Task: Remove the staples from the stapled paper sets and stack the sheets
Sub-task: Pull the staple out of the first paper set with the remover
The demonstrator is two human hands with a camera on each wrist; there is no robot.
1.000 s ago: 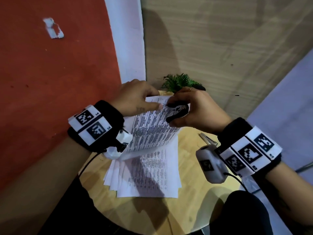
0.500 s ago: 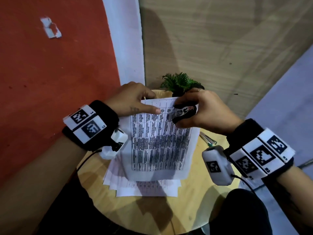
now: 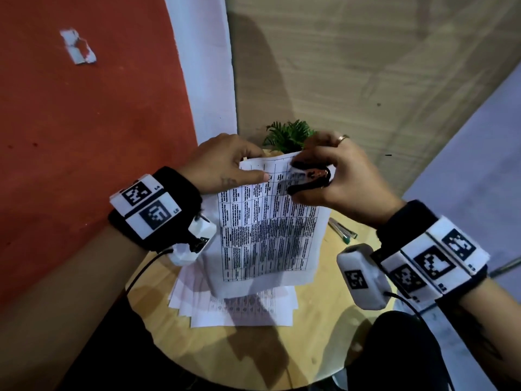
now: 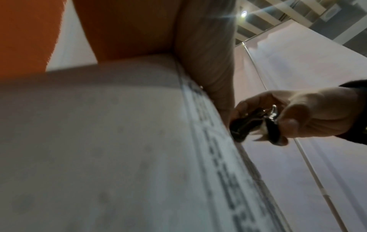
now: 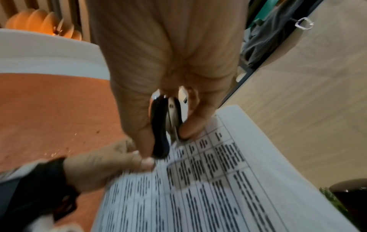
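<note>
A stapled paper set point(image 3: 267, 230) printed with a table hangs nearly upright above the round wooden table point(image 3: 242, 359). My left hand point(image 3: 225, 165) pinches its top left corner, thumb on the front of the page. My right hand point(image 3: 335, 176) grips a black staple remover point(image 3: 308, 179) between thumb and fingers, its metal claws at the top right part of the page. In the right wrist view the staple remover point(image 5: 165, 125) touches the paper set point(image 5: 208, 180) beside my left thumb. In the left wrist view the paper point(image 4: 99, 149) fills the frame. A loose stack of sheets point(image 3: 239, 309) lies on the table below.
A small green plant point(image 3: 287, 135) stands at the table's far edge, right behind my hands. A stapler point(image 3: 342, 228) lies on the table to the right. An orange wall lies to the left and a wood-grain panel behind.
The paper set swung from tilted sideways to hanging straight with its face toward me. Both hands rose slightly, and the staple remover stayed at the top edge.
</note>
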